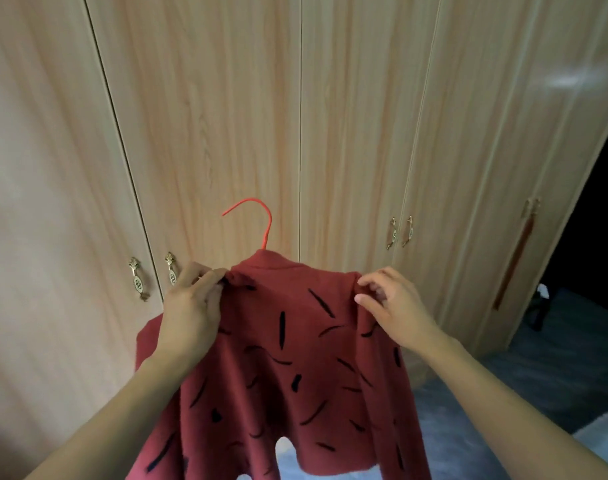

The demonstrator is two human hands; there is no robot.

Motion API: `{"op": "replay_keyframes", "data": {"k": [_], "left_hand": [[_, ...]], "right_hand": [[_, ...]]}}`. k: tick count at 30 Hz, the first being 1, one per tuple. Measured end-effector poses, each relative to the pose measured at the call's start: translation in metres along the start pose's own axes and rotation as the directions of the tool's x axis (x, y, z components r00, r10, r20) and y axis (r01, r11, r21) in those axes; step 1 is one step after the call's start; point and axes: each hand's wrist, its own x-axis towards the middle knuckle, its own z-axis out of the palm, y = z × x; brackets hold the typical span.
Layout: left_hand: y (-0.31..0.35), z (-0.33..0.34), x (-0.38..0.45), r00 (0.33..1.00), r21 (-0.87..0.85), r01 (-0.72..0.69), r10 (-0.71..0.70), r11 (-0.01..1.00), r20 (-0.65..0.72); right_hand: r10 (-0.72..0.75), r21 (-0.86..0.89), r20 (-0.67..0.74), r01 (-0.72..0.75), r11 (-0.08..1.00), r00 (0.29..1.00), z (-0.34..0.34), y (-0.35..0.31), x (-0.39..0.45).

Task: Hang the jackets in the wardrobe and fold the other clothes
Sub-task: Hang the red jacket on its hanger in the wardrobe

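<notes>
A dark red jacket (pixel 288 362) with black dash marks hangs on an orange-red hanger (pixel 261 220), whose hook sticks up above the collar. My left hand (pixel 191 306) grips the jacket's left shoulder. My right hand (pixel 392 303) pinches the right shoulder with curled fingers. The jacket is held up in front of the light wooden wardrobe (pixel 226 116), whose doors are all closed. The hanger's arms are hidden inside the jacket.
Brass door handles sit in pairs at the left (pixel 172 273) and the right (pixel 399 232). A red tassel (pixel 513 258) hangs from the far right door. Blue-grey floor (pixel 537 372) lies at the lower right, with a dark opening beyond.
</notes>
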Motion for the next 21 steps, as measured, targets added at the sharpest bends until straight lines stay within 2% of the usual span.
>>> {"op": "replay_keyframes", "data": {"k": [2,6,10,13,17,21], "left_hand": [[-0.016,-0.001,0.006,0.999,-0.034,0.022,-0.023,0.999,-0.028],[-0.046,-0.006,0.026,0.998,-0.071,0.003,-0.007,0.997,-0.057],[-0.088,-0.022,0.045,0.999,-0.066,0.000,-0.003,0.998,-0.045],[-0.123,-0.039,0.053,0.998,-0.061,-0.056,0.056,0.997,-0.001],[-0.157,-0.058,0.060,0.994,-0.038,-0.104,0.105,0.994,0.029],[-0.176,-0.070,0.058,0.994,-0.022,-0.087,0.088,0.996,0.067]], "right_hand": [[-0.002,-0.001,-0.060,0.002,1.000,0.998,0.012,-0.009,0.015],[-0.128,-0.054,-0.102,0.123,0.991,0.987,0.039,-0.040,0.062],[-0.169,0.060,-0.004,0.169,0.984,0.986,0.065,-0.063,0.097],[-0.206,0.150,0.093,0.190,0.970,0.974,0.082,-0.083,0.116],[-0.264,0.196,0.220,0.222,0.955,0.939,0.109,-0.113,0.141],[-0.306,0.271,0.299,0.227,0.935,0.904,0.136,-0.135,0.159]]}}
